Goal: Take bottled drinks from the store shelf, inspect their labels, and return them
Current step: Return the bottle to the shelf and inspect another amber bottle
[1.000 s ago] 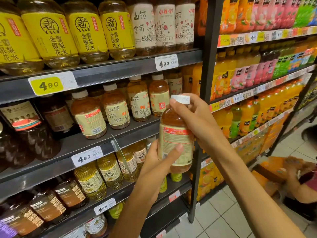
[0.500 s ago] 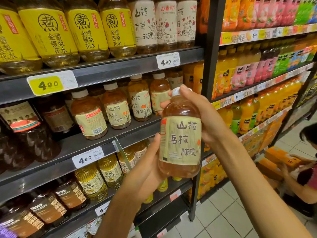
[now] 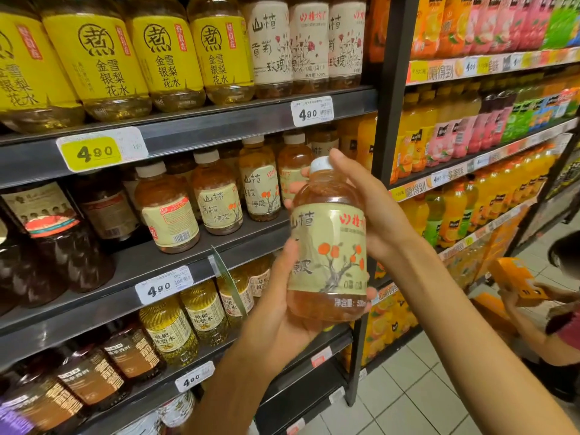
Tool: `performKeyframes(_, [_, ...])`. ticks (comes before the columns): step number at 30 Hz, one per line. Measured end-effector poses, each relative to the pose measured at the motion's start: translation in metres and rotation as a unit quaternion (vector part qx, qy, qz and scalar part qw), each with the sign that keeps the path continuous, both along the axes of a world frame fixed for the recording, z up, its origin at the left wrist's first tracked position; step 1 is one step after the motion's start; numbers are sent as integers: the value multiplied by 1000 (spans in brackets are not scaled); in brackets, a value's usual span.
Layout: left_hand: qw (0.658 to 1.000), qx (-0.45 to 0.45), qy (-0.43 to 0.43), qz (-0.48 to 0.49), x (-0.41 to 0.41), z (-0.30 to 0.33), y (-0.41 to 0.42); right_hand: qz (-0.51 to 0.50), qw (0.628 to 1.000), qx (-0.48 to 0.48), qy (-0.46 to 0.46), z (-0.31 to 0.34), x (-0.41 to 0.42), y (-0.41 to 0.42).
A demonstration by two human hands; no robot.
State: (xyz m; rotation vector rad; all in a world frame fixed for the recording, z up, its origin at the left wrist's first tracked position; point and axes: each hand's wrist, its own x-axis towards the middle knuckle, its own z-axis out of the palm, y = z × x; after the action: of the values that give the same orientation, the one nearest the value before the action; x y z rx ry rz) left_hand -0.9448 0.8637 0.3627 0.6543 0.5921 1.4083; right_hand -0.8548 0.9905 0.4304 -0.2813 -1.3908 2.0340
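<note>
I hold an amber drink bottle (image 3: 329, 246) with a white cap and a pale green label upright in front of the shelf. The label shows an orange-fruited tree and faces me. My left hand (image 3: 279, 315) cups its lower half from the left, thumb lying on the label's left edge. My right hand (image 3: 370, 208) grips the shoulder and neck from the right, fingers wrapped behind. More bottles of the same kind (image 3: 216, 193) stand on the middle shelf (image 3: 175, 262) behind it.
Yellow-labelled bottles (image 3: 97, 61) fill the top shelf, dark and yellow drinks the lower ones. A black upright post (image 3: 389, 89) divides off juice shelves at right. A crouching person (image 3: 558, 309) holds an orange box (image 3: 514, 284) low at the right, over tiled floor.
The bottle has turned in my hands, from its back label to the front with the tree picture. It also came closer to me and a little to the right.
</note>
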Motion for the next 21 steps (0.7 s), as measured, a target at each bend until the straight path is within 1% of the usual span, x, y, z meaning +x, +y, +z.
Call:
performKeyframes(2, [997,-4,66,37,-1,1,0,-21,999,21,-22,4,0,0])
performKeyframes(4, [987,-12,138,86,-3,2,0,-72,993,65,-67,7,1,0])
performKeyframes(5, [982,-26,157,103,-3,2,-1,-99,988,83,-86,7,1,-2])
performKeyframes(7, [975,-45,180,123,-4,0,-4,-134,979,109,-113,5,0,-6])
performKeyframes(10, [971,-36,187,141,-2,-7,-8,-140,968,155,-135,4,1,-13])
performKeyframes(12, [967,-17,205,151,0,-10,-9,-129,969,174,-118,3,5,-15])
performKeyframes(14, [951,16,253,176,2,-12,-8,-113,972,194,-65,5,10,-17])
performKeyframes(17, [914,83,322,231,1,-12,-5,-77,965,250,19,8,21,-19])
performKeyframes(19, [888,116,353,269,-2,-10,-4,-37,956,288,50,8,29,-21])
performKeyframes(21, [867,148,382,284,-4,-9,-3,-4,950,306,67,6,36,-21])
